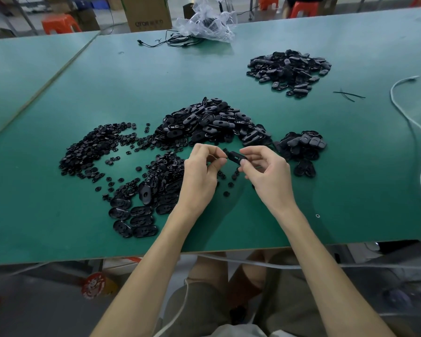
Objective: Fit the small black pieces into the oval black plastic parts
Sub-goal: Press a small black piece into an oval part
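The right hand (267, 171) held one oval part (236, 158) in the air, just above the green tabletop (350, 166). Its grip was nearly closed, with the thumb and fingertips pinching the right end of the part. The left hand (202, 171) sat at nine o'clock from the part and touched its other end. Its grip was curled in tight. It seemed to pinch a small black piece (225, 150) there, but that piece was too tiny and dark to be sure.

To do this step well, I think the right hand should hold the oval part by its edges, flat and steady, so no finger covers the hole. The left hand should line the small piece up straight with the hole. Then it should push gently with the thumb until the piece sits flat. A tilted piece could jam, or pop out and get lost among the loose ones below.

The heap of small pieces (93, 147) lay at ten o'clock from the hands, so the next one was close by. The big heap of oval parts (212, 122) lay at twelve o'clock. A smaller pile (301, 147) lay at three o'clock.
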